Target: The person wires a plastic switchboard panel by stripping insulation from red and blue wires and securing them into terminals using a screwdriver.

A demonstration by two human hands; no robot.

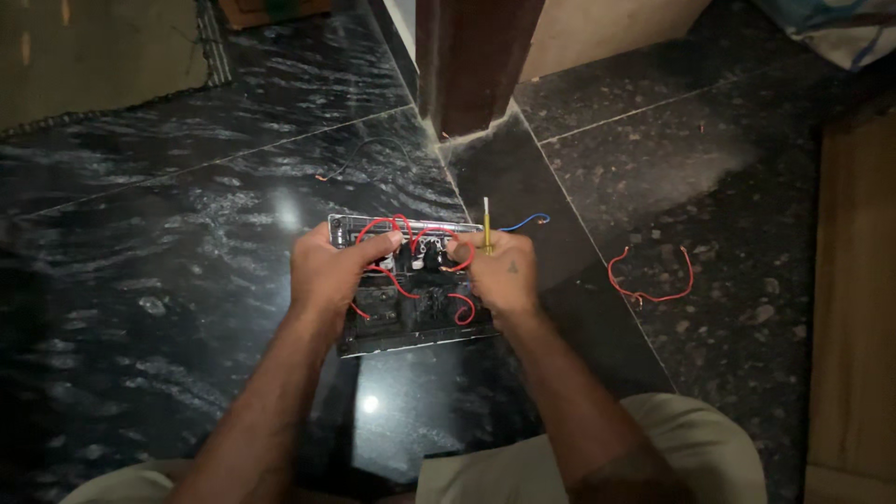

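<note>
Switch panel [411, 322] lying back-side up on the dark polished floor [140, 280], directly in front of the knees, below the foot of a brown wooden post [471, 65]. Open back of the panel acting as a shallow tray: inside, black switch blocks in rows and several loops of red wire [408, 285] running between them. Two small pale fittings visible near the panel's upper middle; detail too fine to tell.

Left hand [327, 275] resting on the panel's left side, fingers curled together and clamped on a red wire at the upper left, thumb pressed over the top of it.

Right hand [504, 271] on the panel's right side, fingers closed together around a thin yellow screwdriver [486, 222]. Handle standing up past the knuckles toward the post; tip hidden behind the fingers, contact point inside the panel not visible.

Short blue wire [525, 223] poking out from the panel's upper right corner, just beside the screwdriver.

Loose red wire piece [653, 280] lying on the floor well to the right of the panel, bent into an open loop, apart from everything else.

Thin dark wire [359, 154] with a bare copper-coloured end lying on the floor above the panel's left half, near but not touching.

Pale trouser legs [523, 467] at the bottom edge, below the panel.
</note>
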